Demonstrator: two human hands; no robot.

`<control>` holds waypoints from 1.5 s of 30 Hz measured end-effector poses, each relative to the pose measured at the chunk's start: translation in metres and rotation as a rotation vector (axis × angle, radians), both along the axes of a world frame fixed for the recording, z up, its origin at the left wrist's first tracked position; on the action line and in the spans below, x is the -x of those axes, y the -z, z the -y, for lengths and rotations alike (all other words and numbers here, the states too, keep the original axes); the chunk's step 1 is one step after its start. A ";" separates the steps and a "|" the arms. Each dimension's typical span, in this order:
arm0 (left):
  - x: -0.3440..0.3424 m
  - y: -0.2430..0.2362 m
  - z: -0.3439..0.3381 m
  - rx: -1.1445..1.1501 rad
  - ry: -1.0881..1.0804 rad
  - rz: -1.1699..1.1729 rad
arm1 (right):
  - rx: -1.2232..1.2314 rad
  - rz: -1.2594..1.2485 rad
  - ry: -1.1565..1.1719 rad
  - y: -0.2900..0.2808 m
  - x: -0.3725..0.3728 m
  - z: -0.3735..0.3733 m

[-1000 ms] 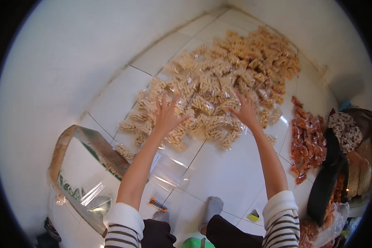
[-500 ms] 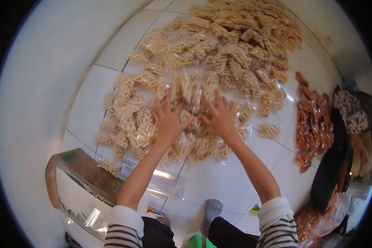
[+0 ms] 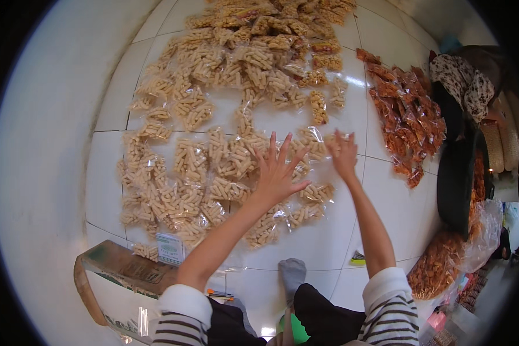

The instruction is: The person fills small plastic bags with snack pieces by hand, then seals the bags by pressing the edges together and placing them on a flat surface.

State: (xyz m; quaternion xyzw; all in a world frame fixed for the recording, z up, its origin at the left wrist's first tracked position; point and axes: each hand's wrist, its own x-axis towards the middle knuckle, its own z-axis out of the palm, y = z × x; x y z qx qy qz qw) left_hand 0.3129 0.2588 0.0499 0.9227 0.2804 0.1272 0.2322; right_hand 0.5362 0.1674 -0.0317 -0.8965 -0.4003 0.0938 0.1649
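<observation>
Clear plastic packets of pale stick-shaped snacks cover the white tiled floor in front of me. My left hand is over the right part of the near group, palm down, its fingers and thumb spread wide and gripping nothing. To its right, my right hand reaches to a single snack packet at the edge of the group. Its fingers are stretched out and slightly blurred over that packet, partly covering it. Whether the fingertips press on the packet cannot be made out.
Farther off lies a bigger heap of snack packets. Reddish-brown packets lie at the right, beside a black basin and a large bag of brown snacks. A cardboard box stands at near left. Another person's patterned sleeve shows far right.
My hands have drawn apart from the middle of the packets; the right one went out to the lone packet. Packets there now lie flatter and more spread. The whole view has shifted toward the right.
</observation>
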 end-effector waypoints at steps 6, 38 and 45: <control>0.034 0.031 0.005 -0.099 -0.124 -0.188 | -0.061 -0.066 -0.142 -0.015 0.103 -0.005; 0.082 -0.072 0.030 0.586 -0.605 0.482 | -0.807 -0.876 -0.117 -0.132 0.209 -0.027; 0.190 -0.205 0.078 -0.265 -0.438 0.542 | -1.034 -1.750 -0.463 -0.284 0.307 -0.011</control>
